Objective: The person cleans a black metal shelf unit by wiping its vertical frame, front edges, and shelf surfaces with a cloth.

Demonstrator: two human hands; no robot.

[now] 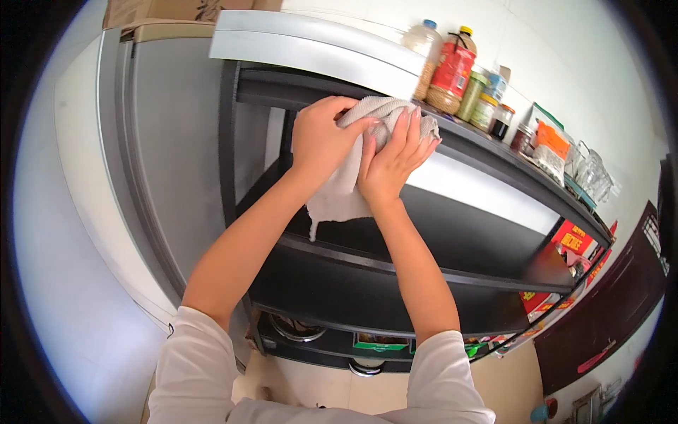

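Both hands are on a light grey cloth [346,185] at the front edge of the black shelf unit's top [487,145]. The fingers of my left hand [323,134] are wrapped round the cloth's left side. My right hand [397,159] presses the bunched upper part, its fingers bent over the folds. Below the hands the cloth hangs down in front of the upper shelf opening, with a thin corner trailing lowest. Just behind the hands lies a long silver-white box-like object [318,49] on the unit's top.
Jars and bottles, among them a red-labelled bottle [452,71], line the top to the right, with an orange bag [552,145] and glasses [592,173] further along. A grey refrigerator [176,141] stands at the left. Dark shelves [466,233] lie below; a dark door [600,311] is at right.
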